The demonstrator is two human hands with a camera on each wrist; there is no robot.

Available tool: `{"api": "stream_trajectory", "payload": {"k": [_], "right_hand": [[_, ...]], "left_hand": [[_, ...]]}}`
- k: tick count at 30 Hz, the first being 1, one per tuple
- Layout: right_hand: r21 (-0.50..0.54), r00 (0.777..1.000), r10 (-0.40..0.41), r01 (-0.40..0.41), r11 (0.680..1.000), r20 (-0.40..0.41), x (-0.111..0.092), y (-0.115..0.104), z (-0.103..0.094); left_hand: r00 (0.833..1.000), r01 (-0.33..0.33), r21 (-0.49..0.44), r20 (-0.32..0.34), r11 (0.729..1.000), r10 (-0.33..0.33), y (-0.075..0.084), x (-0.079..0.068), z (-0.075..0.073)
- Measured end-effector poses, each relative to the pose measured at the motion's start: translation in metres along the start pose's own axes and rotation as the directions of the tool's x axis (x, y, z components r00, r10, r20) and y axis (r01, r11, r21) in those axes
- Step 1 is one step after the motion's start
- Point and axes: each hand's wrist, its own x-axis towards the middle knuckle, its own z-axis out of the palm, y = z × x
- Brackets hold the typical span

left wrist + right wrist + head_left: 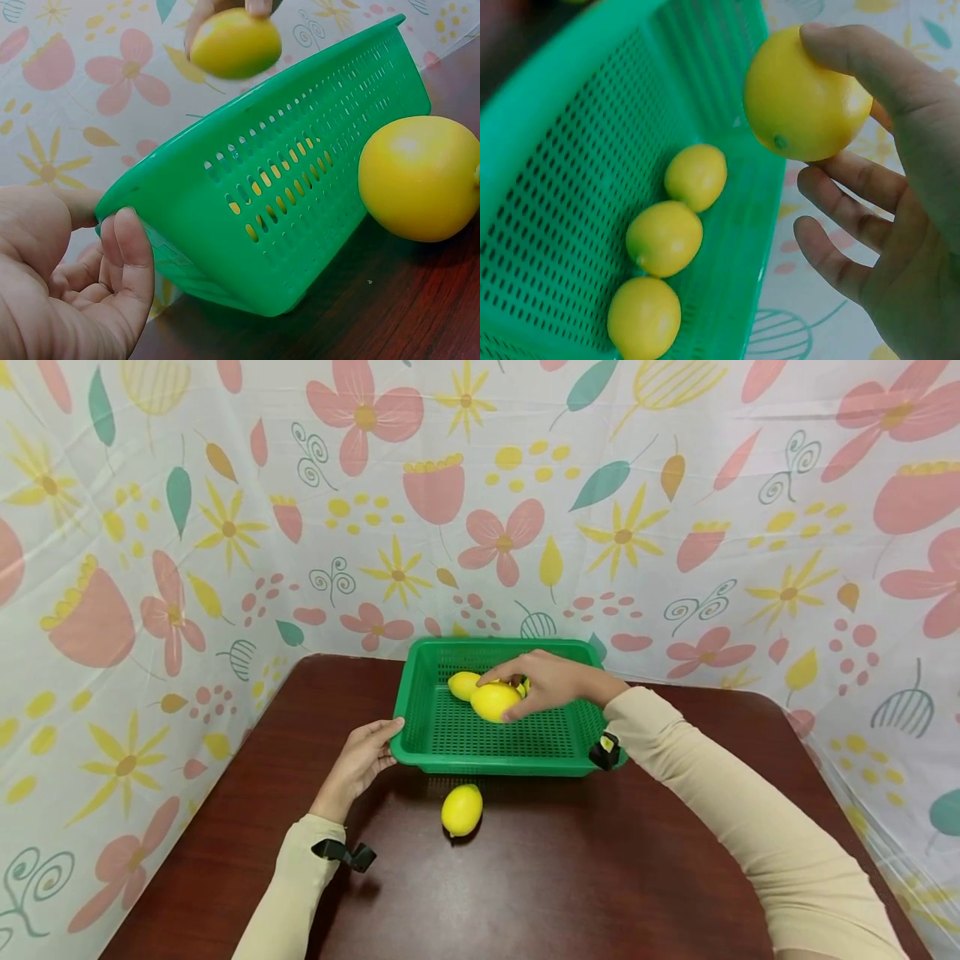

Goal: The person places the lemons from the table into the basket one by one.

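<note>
Right hand [551, 681] pinches the held lemon [493, 702] between thumb and fingers, over the green basket [502, 766]; left hand [362, 762] grips the basket rim at its near left corner. Head view: held lemon and right hand block part of the basket's inside, one lemon plain there, bits of yellow by the fingers. Right wrist view clears it up: three lemons [664, 238] in a row along the inside wall. Left wrist view gives only yellow through the slots, but shows the held lemon above the rim. Loose lemon [462, 810] on the brown table [585, 868], just in front of the basket. Floral sheet [622, 537] behind; black wrist strap [330, 850] on left sleeve. Count: five lemons, one basket, two hands.
</note>
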Motion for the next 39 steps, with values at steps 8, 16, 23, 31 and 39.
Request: {"api": "stream_trajectory", "payload": {"k": [8, 16, 23, 31, 39], "right_hand": [[-0.063, 0.997, 0.062, -0.059, 0.996, 0.044, 0.022, 0.031, 0.012], [-0.073, 0.993, 0.104, -0.099, 0.992, 0.058, 0.038, 0.052, 0.023], [-0.079, 0.992, 0.104, -0.099, 0.992, 0.065, 0.048, 0.060, 0.033], [-0.107, 0.989, 0.114, -0.104, 0.989, 0.092, 0.057, 0.065, 0.041], [-0.129, 0.977, 0.166, -0.148, 0.981, 0.137, 0.064, 0.067, 0.048]], "left_hand": [[1.000, 0.001, -0.005, -0.004, 1.000, -0.001, 0.001, 0.000, 0.001], [1.000, -0.002, 0.012, -0.004, 1.000, 0.002, 0.001, -0.001, 0.001], [1.000, -0.004, 0.015, 0.000, 1.000, 0.004, 0.001, -0.001, 0.000], [1.000, -0.003, 0.004, 0.003, 1.000, 0.003, 0.000, 0.001, -0.001], [1.000, -0.011, 0.012, 0.008, 1.000, 0.011, 0.000, -0.001, -0.001]]}}
